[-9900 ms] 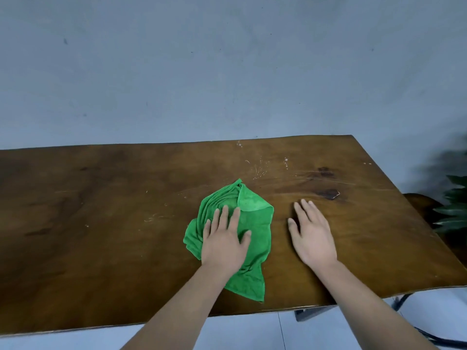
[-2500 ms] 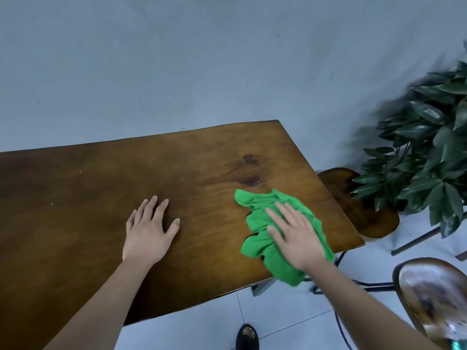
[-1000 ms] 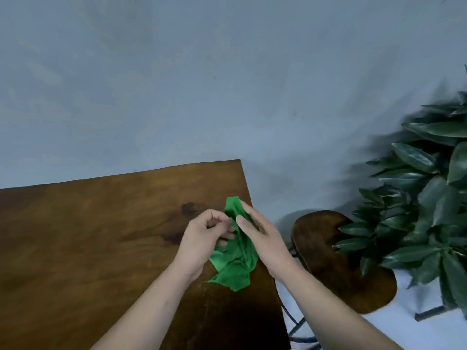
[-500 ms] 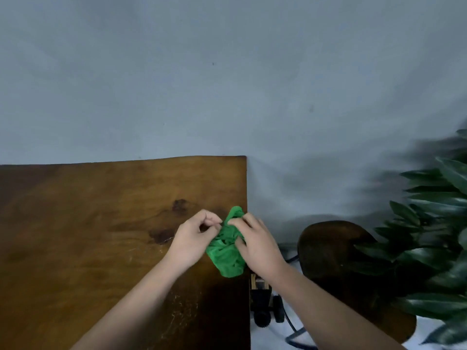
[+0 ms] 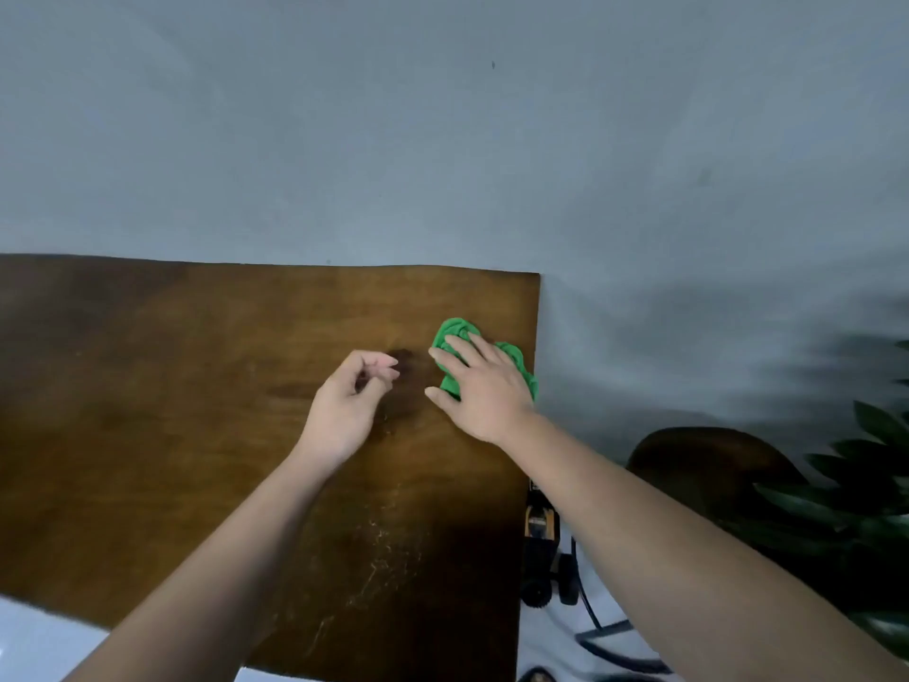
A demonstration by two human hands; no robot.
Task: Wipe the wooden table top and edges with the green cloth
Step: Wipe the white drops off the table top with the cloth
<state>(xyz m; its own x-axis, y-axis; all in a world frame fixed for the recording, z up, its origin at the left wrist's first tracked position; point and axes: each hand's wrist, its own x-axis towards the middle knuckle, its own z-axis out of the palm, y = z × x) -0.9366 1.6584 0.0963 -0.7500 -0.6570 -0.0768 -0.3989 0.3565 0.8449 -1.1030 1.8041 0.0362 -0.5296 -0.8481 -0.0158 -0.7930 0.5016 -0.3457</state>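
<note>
The green cloth [image 5: 460,333] lies bunched on the wooden table top [image 5: 196,396], close to the table's right edge near the far right corner. My right hand [image 5: 479,386] lies flat on top of it, fingers spread, pressing it down and hiding most of it. My left hand [image 5: 351,403] hovers just to the left of the cloth with its fingers loosely curled and nothing in them. Dark stains mark the wood between the two hands.
A grey wall stands right behind the table. A dark round wooden stool [image 5: 708,465] and a leafy plant [image 5: 865,489] are to the right of the table. Below the right edge sit a small wheeled object [image 5: 543,548] and black cables [image 5: 605,637].
Half a second ago both hands bunched the cloth between them above the table edge. Now my left hand has let go, and my right hand presses the cloth down farther back.
</note>
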